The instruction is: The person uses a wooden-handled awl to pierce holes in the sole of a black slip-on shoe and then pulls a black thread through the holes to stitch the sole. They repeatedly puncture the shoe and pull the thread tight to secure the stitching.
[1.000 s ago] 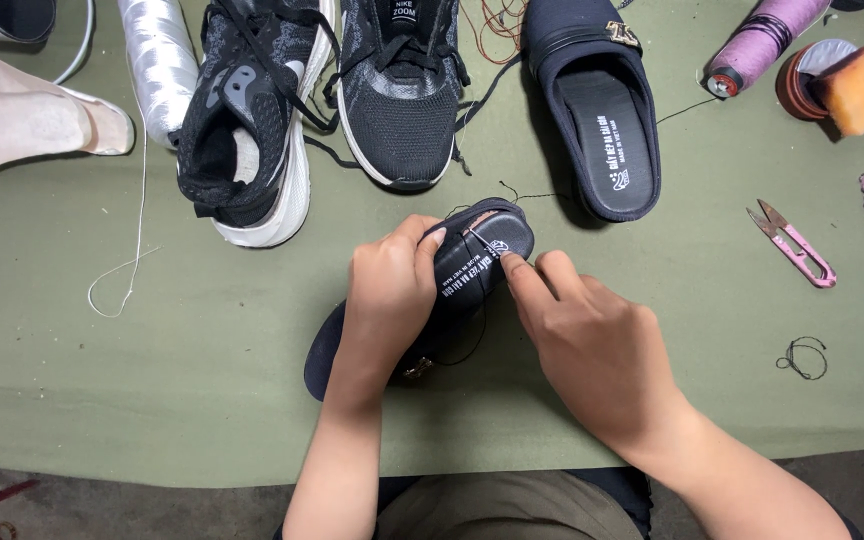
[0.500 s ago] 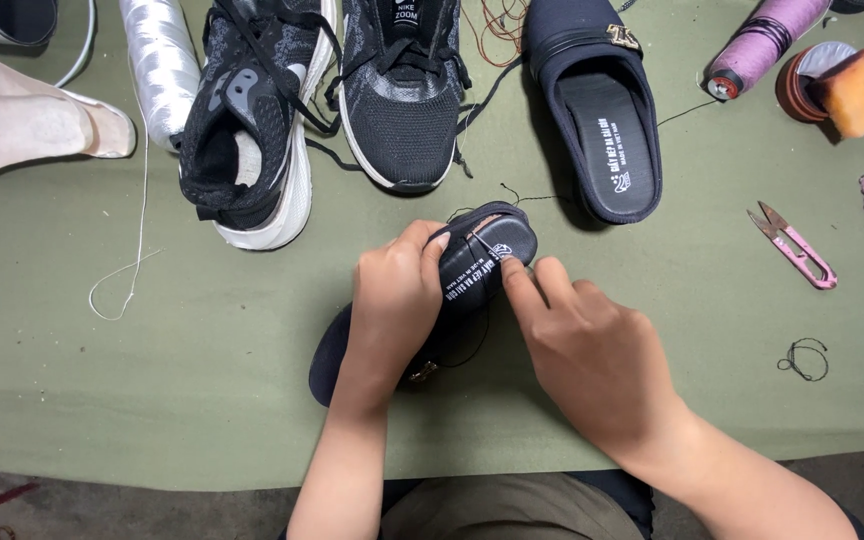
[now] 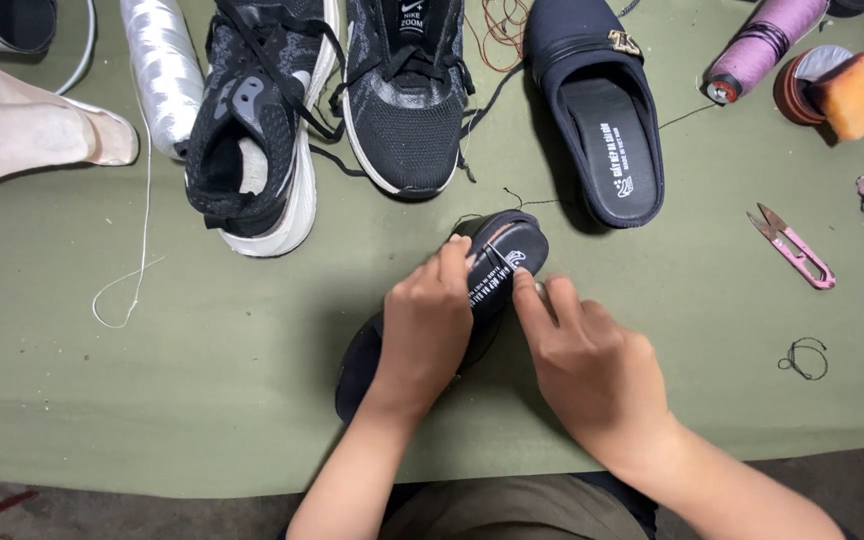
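Near the table's [image 3: 152, 400] front edge a dark slipper [image 3: 497, 255] lies slanted, heel far-right; left hand [image 3: 424, 330] clamps its middle from above; right hand [image 3: 592, 365] pinches its heel rim.

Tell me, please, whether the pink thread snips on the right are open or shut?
Open: the pink thread snips lie flat on the green table cover, their two pointed blades spread apart in a narrow V.
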